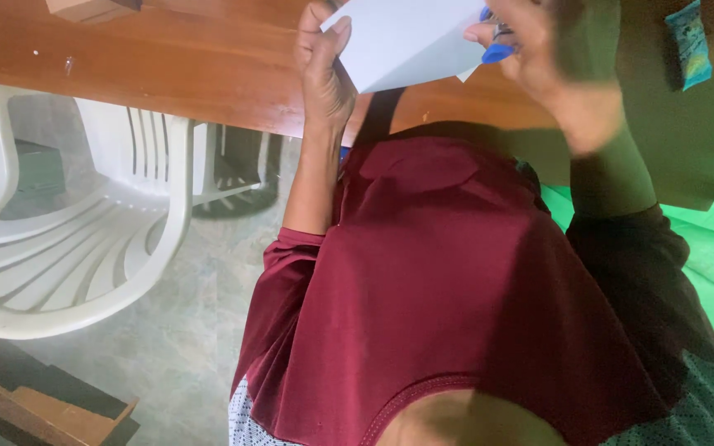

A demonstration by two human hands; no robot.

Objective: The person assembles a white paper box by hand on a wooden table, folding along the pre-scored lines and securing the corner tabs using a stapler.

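Two hands of mine are up over the wooden table (208,66), both busy with one sheet of white paper (406,37). My left hand (324,70) is closed on the paper's left edge, thumb pressed on the upper face and the other fingers curled behind it, so the sheet is pinched firmly and held above the table's near edge. My right hand (539,49) sits at the paper's right side, fingers folded through the blue handles of a pair of scissors (496,37); the blades are hidden by my hand and the sheet, so I cannot tell how far apart they stand. The grip itself is tight around the handles. Near the paper's lower right corner a small white flap sticks out just beside the scissors. Farther along the table to the right of my right hand lies a small teal packet (689,45), well apart from the paper. Below the table's near edge, on the left side, a white plastic chair (84,248) stands on the pale floor, and my dark red shirt (448,289) fills the space beneath the paper.
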